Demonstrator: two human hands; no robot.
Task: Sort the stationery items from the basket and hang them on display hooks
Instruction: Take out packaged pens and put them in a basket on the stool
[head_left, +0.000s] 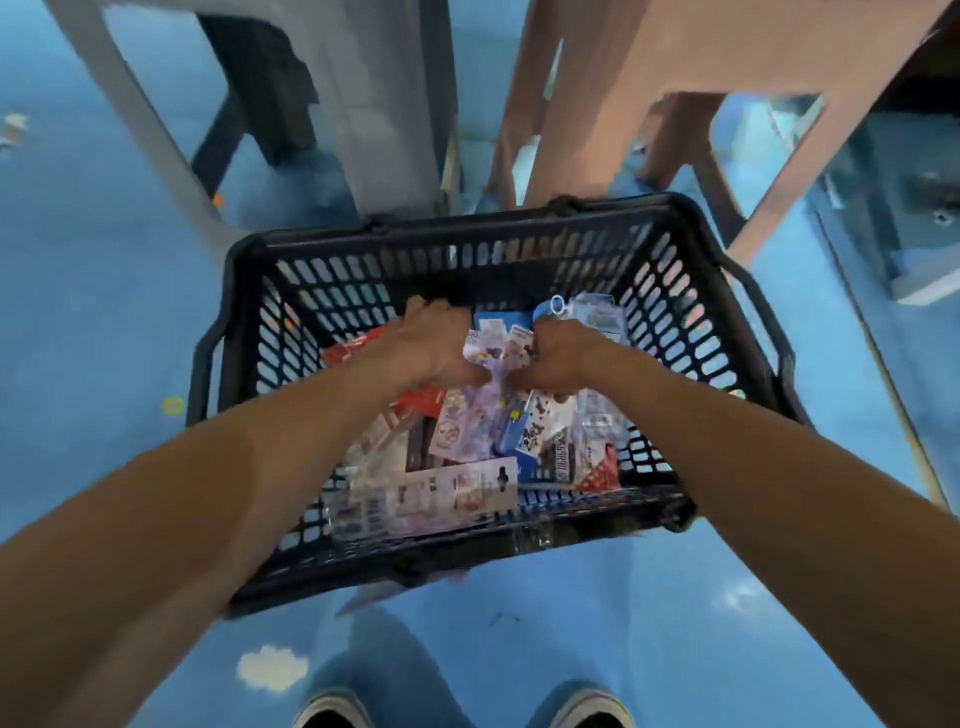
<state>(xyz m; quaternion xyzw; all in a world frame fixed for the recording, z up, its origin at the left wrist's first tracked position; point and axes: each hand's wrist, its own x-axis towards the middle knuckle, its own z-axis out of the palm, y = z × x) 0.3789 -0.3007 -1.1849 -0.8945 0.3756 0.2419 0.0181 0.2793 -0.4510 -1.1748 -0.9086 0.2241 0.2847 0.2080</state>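
Observation:
A black plastic basket (244, 332) stands on the blue floor, filled with several packaged stationery items. Both my hands reach down into it. My left hand (426, 348) lies over red packets (353, 353), fingers curled down among the packs at the far side. My right hand (563, 358) is fisted round a bunch of packets (511, 338) in the middle, among them a purple cartoon pack (467, 421). A long white card pack (447, 488) lies flat at the near side. No display hooks are in view.
A grey plastic stool (374, 104) and a pink-brown one (649, 67) stand just beyond the basket. The blue floor (104, 286) has cloud prints. My shoes (332, 709) show at the bottom edge. A dark fixture base (914, 218) sits at the right.

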